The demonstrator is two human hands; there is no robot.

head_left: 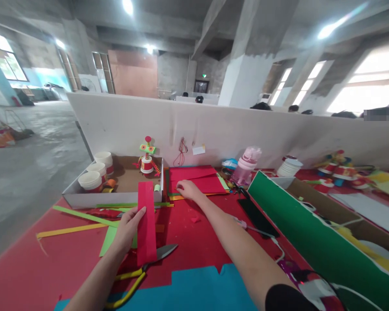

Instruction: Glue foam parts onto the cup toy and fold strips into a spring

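red paper in a long, narrow strip stands upright in the grip of the left hand, thumb across its front face, above a red-covered worktop. the lower end of the strip hides part of a pair of scissors with yellow handles, whose metal blades point away to the right and whose handles partly overlap a blue paper sheet at the near edge. the right hand is over a stack of coloured paper sheets, red uppermost; its fingers are bent, and whether this grip is released or pinching a sheet cannot be told. left of the stack, a shallow white-walled cardboard tray contains white paper cups with red lower parts and a small robot-like figure with a green head and red arms. in front of the tray lie light green paper strips and an orange-yellow paper strip. right of the stack, a pink translucent bottle stands near a white partition; a green-sided cardboard box occupies the right side.
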